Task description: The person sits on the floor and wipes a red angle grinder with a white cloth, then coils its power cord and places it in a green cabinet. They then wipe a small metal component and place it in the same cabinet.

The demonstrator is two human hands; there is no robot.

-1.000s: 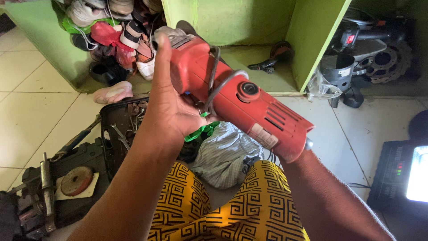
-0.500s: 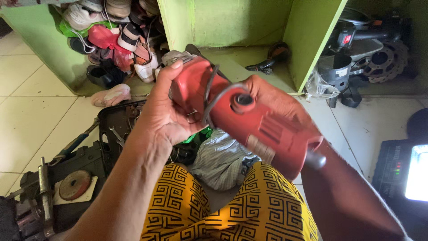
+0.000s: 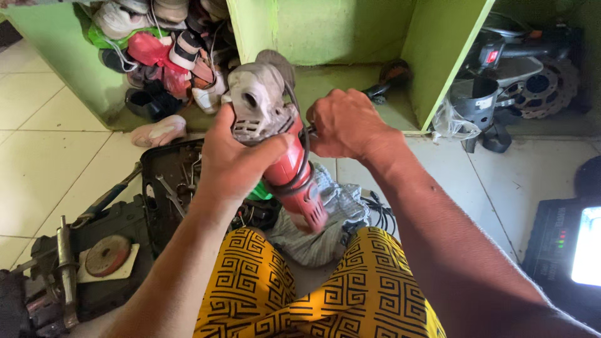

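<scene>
Head view: left hand (image 3: 235,159) clamped around red angle grinder (image 3: 282,150), long axis running from grey head above the hand to tail below; right hand (image 3: 344,125) closed just beside the head.

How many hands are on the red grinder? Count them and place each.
2. The left hand wraps the grinder near its grey head; the right hand grips at its right side. Nothing shows any other hand.

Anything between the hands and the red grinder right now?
Nothing visible. The left hand is wrapped directly around the angle grinder just below its grey head, and the right hand presses against its side, with no gap showing. The black cord loops over the red body beside the left hand.
</scene>
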